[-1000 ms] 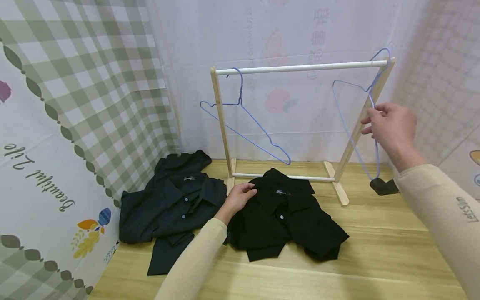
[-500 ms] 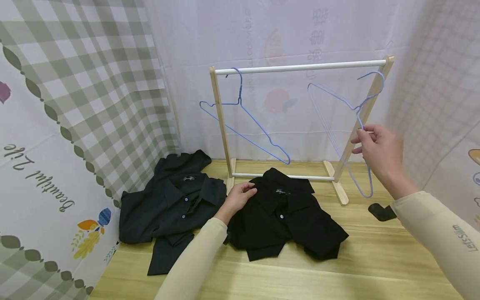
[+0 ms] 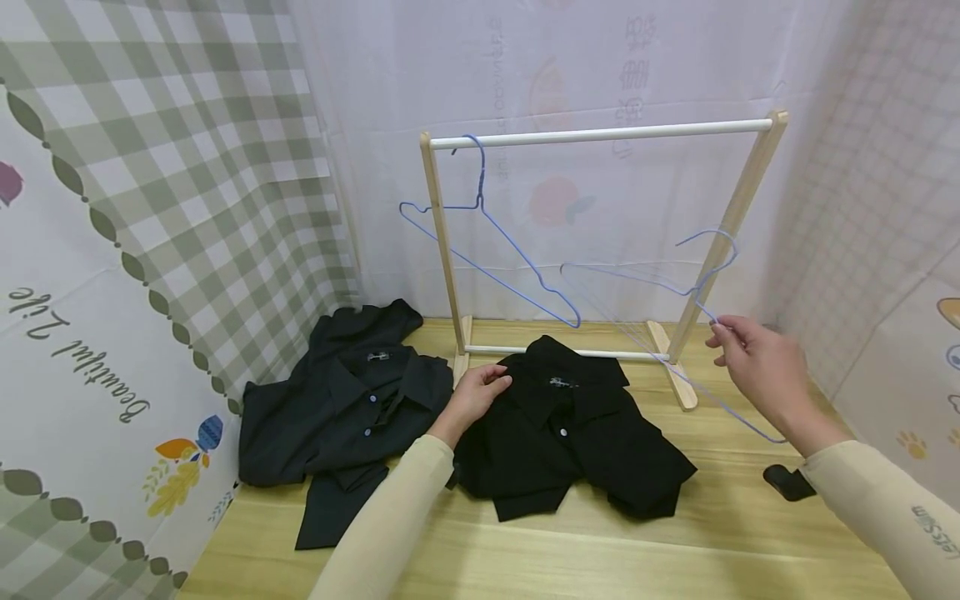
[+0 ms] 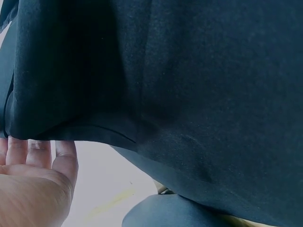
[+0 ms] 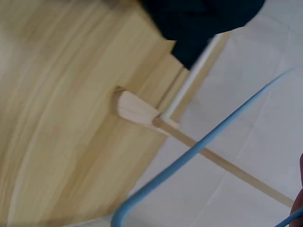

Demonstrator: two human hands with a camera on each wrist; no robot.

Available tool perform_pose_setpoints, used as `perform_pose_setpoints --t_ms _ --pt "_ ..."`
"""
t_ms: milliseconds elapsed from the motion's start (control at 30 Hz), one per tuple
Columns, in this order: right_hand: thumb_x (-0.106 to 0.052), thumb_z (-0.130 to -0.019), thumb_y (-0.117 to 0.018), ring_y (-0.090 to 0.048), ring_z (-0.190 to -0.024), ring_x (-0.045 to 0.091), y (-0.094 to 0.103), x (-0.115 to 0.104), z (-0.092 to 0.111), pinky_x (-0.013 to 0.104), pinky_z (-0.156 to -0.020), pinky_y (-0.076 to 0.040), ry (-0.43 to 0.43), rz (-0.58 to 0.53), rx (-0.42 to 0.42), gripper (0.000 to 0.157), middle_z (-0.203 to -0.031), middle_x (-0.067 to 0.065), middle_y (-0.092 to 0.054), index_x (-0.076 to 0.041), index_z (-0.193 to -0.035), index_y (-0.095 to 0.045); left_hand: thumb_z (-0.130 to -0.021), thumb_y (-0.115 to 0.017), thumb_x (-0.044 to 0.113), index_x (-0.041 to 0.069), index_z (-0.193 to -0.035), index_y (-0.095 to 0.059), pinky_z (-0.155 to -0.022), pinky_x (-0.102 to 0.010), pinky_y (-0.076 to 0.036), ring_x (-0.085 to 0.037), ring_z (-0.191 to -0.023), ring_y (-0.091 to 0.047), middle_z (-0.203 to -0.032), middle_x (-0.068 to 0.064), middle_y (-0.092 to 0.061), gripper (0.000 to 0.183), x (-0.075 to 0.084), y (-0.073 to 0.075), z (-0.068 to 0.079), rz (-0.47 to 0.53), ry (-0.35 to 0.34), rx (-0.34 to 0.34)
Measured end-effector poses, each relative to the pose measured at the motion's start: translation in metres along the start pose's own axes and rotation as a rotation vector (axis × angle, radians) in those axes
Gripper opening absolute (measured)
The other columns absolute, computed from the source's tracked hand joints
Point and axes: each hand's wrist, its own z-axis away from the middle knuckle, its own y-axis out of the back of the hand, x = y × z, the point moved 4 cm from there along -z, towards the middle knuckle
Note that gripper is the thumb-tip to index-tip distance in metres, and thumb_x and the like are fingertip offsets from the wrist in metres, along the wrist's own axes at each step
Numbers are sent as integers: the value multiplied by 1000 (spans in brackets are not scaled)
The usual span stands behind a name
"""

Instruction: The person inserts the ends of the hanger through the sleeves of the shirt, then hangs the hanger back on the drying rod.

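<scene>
A blue wire hanger is pinched by the thumb and fingers of my right hand, tilted in front of the rack's right post, its hook clear of the rail. In the right wrist view the hanger crosses before the rack's foot. My left hand touches the upper left edge of a black shirt lying in the middle of the table, collar toward the rack. Up close, the left fingers meet the dark cloth, their tips partly hidden behind its edge.
The wooden rack has a white rail, with a second blue hanger hooked near its left end. Another black shirt lies left on the wooden table. A small black object shows beside my right wrist. Cloth curtains enclose the table.
My right hand has brought the hanger off the rail's right end, then down and left, tilting it further. My left hand and both shirts have stayed almost still.
</scene>
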Motion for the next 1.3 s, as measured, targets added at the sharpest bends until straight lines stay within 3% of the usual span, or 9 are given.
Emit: perform_pose_setpoints --t_ms 167,233,400,533,700,800,1033,1200,1300 --pt "-3 -93 -64 -65 -54 21 -6 6 17 26 -41 -34 171 127 48 10 -78 11 -73 -3 -100 -72 -101 -60 18 -1 -127 -64 -100 -44 -45 -28 -113 -60 -123 -14 -66 33 0 0 0 4 3 0" --pt "-1 -91 -66 -65 -55 27 -6 9 22 28 -40 -33 209 148 62 8 -77 11 -73 -6 -95 -71 -101 -60 18 -1 -126 -64 -99 -44 -45 -28 -112 -60 -122 -14 -66 32 1 1 0 3 0 3" --pt "0 -85 -67 -66 -55 25 -6 13 31 29 -38 -35 311 181 124 13 -77 9 -73 -6 -96 -70 -101 -60 18 -1 -125 -65 -98 -43 -46 -27 -109 -61 -120 -14 -67 31 1 1 -1 2 -7 8" --pt "-11 -93 -61 -65 -53 26 -5 16 34 26 -35 -32 381 182 143 14 -78 10 -74 -4 -101 -71 -101 -60 17 0 -125 -66 -98 -43 -46 -27 -109 -61 -120 -13 -67 30 1 1 -2 -4 -10 12" --pt "-40 -107 -40 -62 -47 31 -10 17 37 24 -33 -22 463 185 136 46 -77 12 -73 -5 -100 -69 -101 -60 16 -1 -123 -66 -99 -42 -46 -26 -107 -60 -119 -14 -67 29 0 0 -3 -7 -16 21" --pt "-45 -108 -33 -64 -49 31 -15 15 38 25 -34 -23 506 185 130 52 -75 11 -73 -7 -97 -66 -101 -60 16 -1 -123 -66 -99 -42 -45 -26 -108 -60 -119 -14 -67 29 1 1 -3 0 -18 18" --pt "-40 -108 -39 -67 -57 27 -28 9 35 37 -38 -38 505 154 92 44 -77 6 -73 -7 -99 -68 -101 -59 16 0 -128 -65 -102 -42 -44 -26 -115 -58 -123 -13 -66 31 2 1 -3 7 -41 -20" --pt "-11 -95 -64 -70 -66 31 -42 3 31 50 -49 -49 457 108 36 13 -81 9 -74 -4 -105 -70 -101 -60 15 0 -125 -66 -101 -41 -44 -26 -112 -59 -120 -13 -67 29 5 -2 -2 13 -68 -60" --pt "-2 -88 -69 -70 -68 33 -53 -1 28 53 -53 -50 405 93 -6 15 -82 10 -74 -3 -104 -69 -100 -60 13 -2 -122 -67 -98 -38 -46 -23 -107 -60 -117 -14 -68 28 9 -5 0 16 -86 -91"
